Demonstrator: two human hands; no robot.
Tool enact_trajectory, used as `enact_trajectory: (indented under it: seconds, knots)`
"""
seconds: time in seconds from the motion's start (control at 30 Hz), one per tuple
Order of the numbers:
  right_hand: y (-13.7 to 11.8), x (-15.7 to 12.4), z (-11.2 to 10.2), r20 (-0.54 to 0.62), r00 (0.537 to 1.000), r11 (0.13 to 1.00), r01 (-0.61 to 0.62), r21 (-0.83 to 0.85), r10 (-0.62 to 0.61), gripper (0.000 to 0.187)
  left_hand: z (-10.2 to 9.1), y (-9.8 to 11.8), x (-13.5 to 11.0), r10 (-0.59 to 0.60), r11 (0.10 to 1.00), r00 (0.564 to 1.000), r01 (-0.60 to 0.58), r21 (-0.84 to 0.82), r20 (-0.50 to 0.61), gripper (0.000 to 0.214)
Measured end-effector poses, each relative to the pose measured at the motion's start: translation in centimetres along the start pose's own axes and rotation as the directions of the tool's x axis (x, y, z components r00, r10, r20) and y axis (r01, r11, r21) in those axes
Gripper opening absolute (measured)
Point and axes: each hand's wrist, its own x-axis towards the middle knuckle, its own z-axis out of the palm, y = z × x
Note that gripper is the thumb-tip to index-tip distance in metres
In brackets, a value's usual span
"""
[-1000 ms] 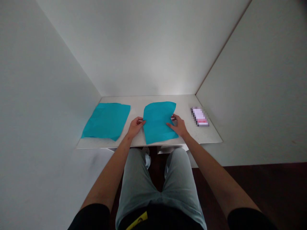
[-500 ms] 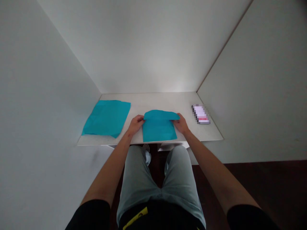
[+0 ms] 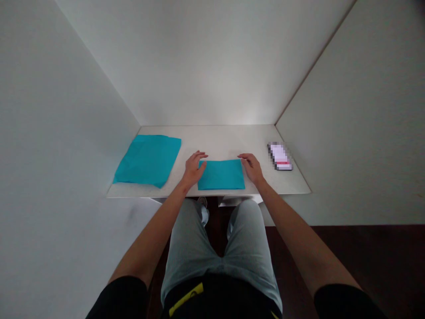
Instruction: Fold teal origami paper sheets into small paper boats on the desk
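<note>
A folded teal sheet (image 3: 221, 175), fabric-like or paper-like, lies flat near the front edge of the white table (image 3: 212, 142). At its upper left corner is my left hand (image 3: 195, 168), open, fingers stretched and thumb resting at the sheet's edge. My right hand (image 3: 251, 167) is open at the upper right corner, its fingers extended just past the far edge. Neither hand grips the sheet. Whether the right fingers touch it I cannot tell.
A larger teal sheet (image 3: 149, 159) is spread on the left of the table. Toward the right end lies a phone (image 3: 280, 156), its screen blurred out. White walls rise behind and on both sides. My legs are below the front edge.
The sheet's raised far part has been folded down toward me, leaving a shorter flat rectangle. Both hands have let go of it, and their fingers have opened out.
</note>
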Motion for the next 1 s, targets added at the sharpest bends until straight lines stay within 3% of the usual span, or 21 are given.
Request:
enact_trajectory:
  seconds: [0.13, 0.23, 0.33, 0.57, 0.67, 0.83, 0.9, 1.0]
  knots:
    - [-0.6, -0.2, 0.1, 0.089, 0.995, 0.988, 0.063, -0.143, -0.051, 0.036, 2.7, 3.6, -1.7, 0.139, 0.959, 0.964, -0.188, 0.211, 0.227, 0.049]
    - [-0.8, -0.2, 0.2, 0.11, 0.992, 0.973, 0.077, -0.217, -0.054, 0.037, 5.0, 4.4, -2.6, 0.081, 0.937, 0.958, -0.167, 0.306, 0.275, 0.067]
    - [-1.1, -0.1, 0.1, 0.125, 0.991, 0.967, 0.081, -0.24, -0.052, 0.041, 6.3, 4.0, -3.1, 0.005, 0.923, 0.969, -0.099, 0.372, 0.246, 0.081]
    - [-4.1, -0.9, 0.1, 0.079, 0.994, 0.946, 0.092, -0.312, -0.071, 0.052, 6.4, 4.0, -3.6, -0.012, 0.91, 0.973, -0.085, 0.405, 0.231, 0.087]
    - [-5.7, -1.4, 1.5, 0.228, 0.967, 0.939, 0.179, -0.295, -0.112, 0.06, 6.5, 4.1, -3.6, -0.008, 0.905, 0.972, -0.093, 0.416, 0.234, 0.095]
    - [-5.9, -2.2, 4.3, 0.524, 0.847, 0.933, 0.257, -0.254, -0.09, 0.071, 6.9, 3.6, -3.4, -0.016, 0.892, 0.968, -0.099, 0.442, 0.25, 0.106]
    - [-5.3, -2.4, 4.7, 0.554, 0.831, 0.924, 0.252, -0.289, -0.053, 0.07, 7.0, 3.5, -3.4, -0.027, 0.888, 0.968, -0.091, 0.45, 0.25, 0.108]
    - [-4.5, -2.7, 4.6, 0.519, 0.854, 0.906, 0.24, -0.347, -0.028, 0.072, 7.0, 3.5, -3.4, -0.045, 0.884, 0.971, -0.071, 0.461, 0.237, 0.108]
